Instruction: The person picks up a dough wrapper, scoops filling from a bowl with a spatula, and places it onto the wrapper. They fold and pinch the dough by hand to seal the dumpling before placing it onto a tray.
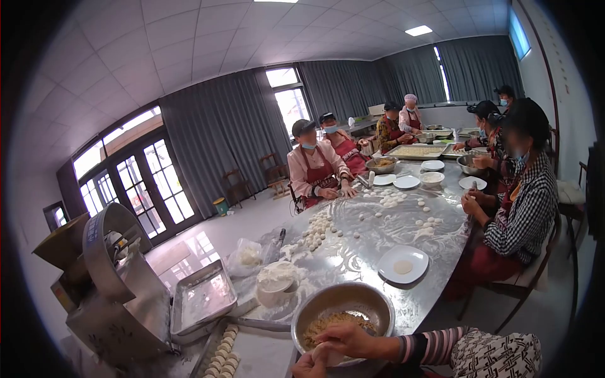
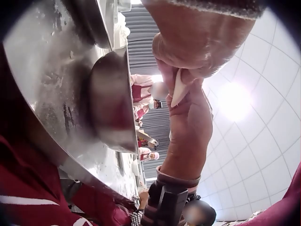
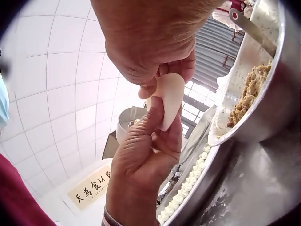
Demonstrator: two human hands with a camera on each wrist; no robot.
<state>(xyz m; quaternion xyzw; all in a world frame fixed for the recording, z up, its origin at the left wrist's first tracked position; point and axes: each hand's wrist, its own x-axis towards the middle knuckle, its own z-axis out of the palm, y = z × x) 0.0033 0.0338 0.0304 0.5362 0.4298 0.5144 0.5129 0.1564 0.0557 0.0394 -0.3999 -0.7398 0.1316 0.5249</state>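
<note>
A folded, pale dumpling wrapper is held between both hands, close over the near side of a steel bowl. My left hand pinches it from below in the right wrist view, thumb flat on its face. From the other side my right hand, in a striped sleeve, grips the upper edge with its fingertips. In the left wrist view the wrapper's tip pokes out between the two hands. Brown minced filling lies in the bowl, and a metal utensil handle leans on its rim. Whatever is inside the wrapper is hidden.
Rows of finished dumplings line a tray left of the bowl. Beyond stand an empty metal pan, a machine, a flour bowl and a plate with one wrapper. Several people sit around the floured steel table.
</note>
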